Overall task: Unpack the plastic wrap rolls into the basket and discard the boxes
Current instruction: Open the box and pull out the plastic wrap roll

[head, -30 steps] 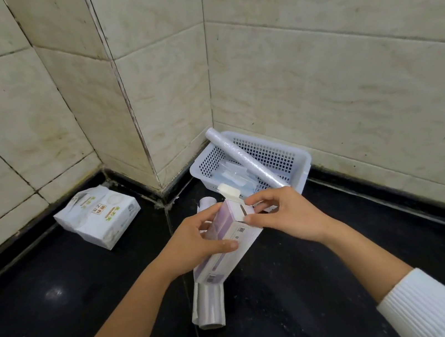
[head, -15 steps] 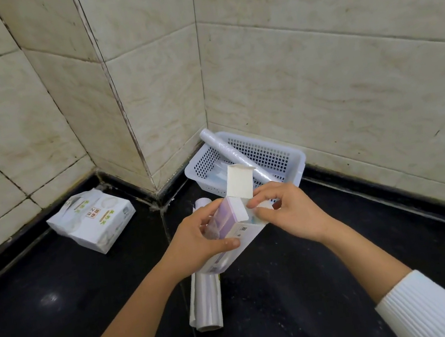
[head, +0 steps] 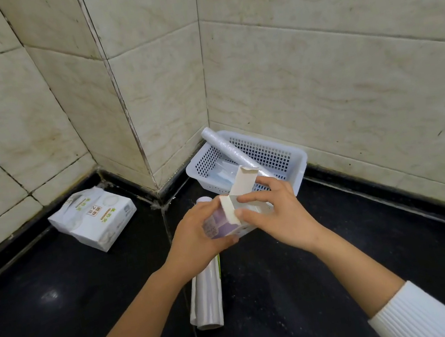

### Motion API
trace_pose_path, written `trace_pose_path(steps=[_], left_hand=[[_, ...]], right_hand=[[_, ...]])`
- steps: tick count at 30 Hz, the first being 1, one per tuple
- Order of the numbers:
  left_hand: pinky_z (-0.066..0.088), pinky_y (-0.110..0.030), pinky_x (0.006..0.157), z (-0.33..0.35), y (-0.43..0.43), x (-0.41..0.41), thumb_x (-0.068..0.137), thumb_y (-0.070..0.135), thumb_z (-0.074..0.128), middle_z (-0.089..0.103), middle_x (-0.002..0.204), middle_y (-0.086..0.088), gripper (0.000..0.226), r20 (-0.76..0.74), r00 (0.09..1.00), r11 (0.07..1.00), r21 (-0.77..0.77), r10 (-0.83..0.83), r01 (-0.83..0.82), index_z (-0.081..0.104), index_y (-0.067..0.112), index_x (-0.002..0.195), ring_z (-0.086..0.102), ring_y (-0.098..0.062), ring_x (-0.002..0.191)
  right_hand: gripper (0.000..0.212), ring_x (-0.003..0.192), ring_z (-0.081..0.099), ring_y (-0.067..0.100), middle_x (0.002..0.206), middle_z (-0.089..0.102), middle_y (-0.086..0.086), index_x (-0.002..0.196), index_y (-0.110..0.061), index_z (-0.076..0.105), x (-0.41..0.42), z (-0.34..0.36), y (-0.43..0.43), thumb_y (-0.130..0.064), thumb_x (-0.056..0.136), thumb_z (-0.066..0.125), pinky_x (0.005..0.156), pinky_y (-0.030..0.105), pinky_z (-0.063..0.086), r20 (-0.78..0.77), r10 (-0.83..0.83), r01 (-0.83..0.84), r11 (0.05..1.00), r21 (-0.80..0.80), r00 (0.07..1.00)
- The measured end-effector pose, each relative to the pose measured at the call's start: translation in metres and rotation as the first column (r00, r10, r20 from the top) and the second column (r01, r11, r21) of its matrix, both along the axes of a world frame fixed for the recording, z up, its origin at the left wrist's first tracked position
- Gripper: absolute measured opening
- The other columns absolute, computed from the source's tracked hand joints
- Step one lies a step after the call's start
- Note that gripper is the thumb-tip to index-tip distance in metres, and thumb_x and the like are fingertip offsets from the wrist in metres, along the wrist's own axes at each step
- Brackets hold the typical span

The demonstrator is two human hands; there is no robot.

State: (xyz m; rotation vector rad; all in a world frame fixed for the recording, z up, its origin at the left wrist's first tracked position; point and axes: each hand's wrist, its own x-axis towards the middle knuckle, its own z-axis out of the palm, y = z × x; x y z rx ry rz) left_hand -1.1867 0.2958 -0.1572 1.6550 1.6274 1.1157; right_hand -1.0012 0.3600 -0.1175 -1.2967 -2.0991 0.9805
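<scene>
Left hand (head: 197, 238) and right hand (head: 275, 212) gripping opened box (head: 225, 221) with fingers wrapped around it, above floor (head: 63, 310), near basket (head: 295, 156) containing roll (head: 227, 150).

basket (head: 297, 160): white, perforated | box (head: 225, 221): lilac and white | floor (head: 63, 310): glossy black | wall tiles (head: 311, 37): beige, marbled

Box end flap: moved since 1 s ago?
Yes. The flap has swung open, standing up in front of the basket; earlier it lay shut.
</scene>
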Motion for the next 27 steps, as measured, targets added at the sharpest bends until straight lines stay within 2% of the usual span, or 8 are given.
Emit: trace_pose_path(steps=[2,5,9,16,19,21,23,27], left_hand=[[0.047,-0.033,0.098,-0.002,0.001,-0.001,0.065,0.031,0.082,0.055,0.116,0.022,0.073,-0.025,0.999,1.000,0.016,0.026,-0.025,0.048,0.053,0.126,0.053,-0.007,0.115],[0.045,-0.025,0.093,-0.005,0.003,-0.003,0.066,0.035,0.080,0.053,0.117,0.025,0.076,-0.104,0.994,0.998,0.051,0.042,-0.037,0.046,0.047,0.132,0.051,-0.006,0.114],[0.037,-0.012,0.087,-0.007,0.005,-0.004,0.067,0.032,0.080,0.049,0.117,0.030,0.080,-0.181,0.981,0.993,0.102,0.073,-0.055,0.041,0.053,0.133,0.047,-0.001,0.112],[0.035,-0.011,0.088,-0.007,0.008,-0.001,0.069,0.033,0.079,0.050,0.118,0.025,0.077,-0.269,0.959,0.985,0.165,0.092,-0.048,0.043,0.043,0.136,0.046,-0.002,0.111],[0.037,-0.013,0.090,-0.007,0.008,-0.001,0.069,0.029,0.081,0.052,0.118,0.022,0.076,-0.252,0.961,0.979,0.193,0.117,-0.068,0.046,0.040,0.136,0.046,-0.002,0.111],[0.040,-0.017,0.091,-0.006,0.008,-0.002,0.069,0.027,0.082,0.053,0.120,0.018,0.075,-0.263,0.957,0.975,0.213,0.122,-0.066,0.047,0.038,0.136,0.047,-0.005,0.112],[0.042,-0.018,0.091,-0.004,0.009,-0.002,0.070,0.027,0.082,0.053,0.121,0.016,0.074,-0.285,0.950,0.970,0.237,0.127,-0.059,0.049,0.036,0.135,0.047,-0.006,0.113],[0.038,-0.013,0.093,-0.001,0.011,-0.001,0.071,0.027,0.081,0.054,0.122,0.014,0.072,-0.295,0.948,0.966,0.257,0.116,-0.038,0.050,0.033,0.135,0.047,-0.006,0.113]], right_hand=[[0.035,0.139,0.018,0.011,0.147,0.037,-0.007,0.111,-0.043,0.068,0.000,0.000,0.000,-0.046,0.077,0.069,0.116,0.038,0.019,-0.009,-0.021,0.021,1.000,0.014,1.000],[0.047,0.140,0.017,0.011,0.150,0.034,-0.010,0.118,-0.035,0.068,0.001,-0.002,0.000,-0.043,0.073,0.077,0.110,0.033,0.014,0.047,-0.047,0.044,0.997,0.060,0.998],[0.059,0.140,0.018,0.015,0.148,0.038,-0.006,0.122,-0.030,0.067,0.001,0.003,0.003,-0.047,0.067,0.077,0.116,0.045,0.019,0.043,-0.037,0.037,0.999,0.008,0.998],[0.025,0.126,0.038,0.021,0.120,0.060,0.000,0.085,-0.024,0.072,-0.005,-0.002,0.012,-0.032,0.065,0.085,0.105,0.048,0.037,-0.036,-0.030,0.031,0.999,0.012,0.999],[0.027,0.119,0.038,0.017,0.108,0.054,-0.017,0.086,-0.023,0.071,-0.007,-0.006,0.009,-0.031,0.064,0.084,0.100,0.042,0.040,-0.098,-0.043,0.048,0.997,0.056,0.994],[0.024,0.115,0.046,0.020,0.107,0.059,-0.014,0.086,-0.016,0.075,-0.008,-0.007,0.012,-0.027,0.067,0.082,0.096,0.043,0.044,-0.087,-0.020,0.024,0.998,0.055,0.996],[0.015,0.101,0.061,0.016,0.099,0.069,-0.003,0.084,-0.018,0.076,-0.009,-0.006,0.014,-0.014,0.071,0.080,0.092,0.043,0.051,-0.193,0.027,-0.040,0.997,-0.062,0.981],[0.027,0.074,0.061,0.003,0.077,0.067,-0.012,0.079,-0.030,0.071,-0.010,-0.002,0.010,-0.003,0.075,0.073,0.073,0.029,0.053,-0.356,0.037,-0.101,0.981,-0.165,0.934]])
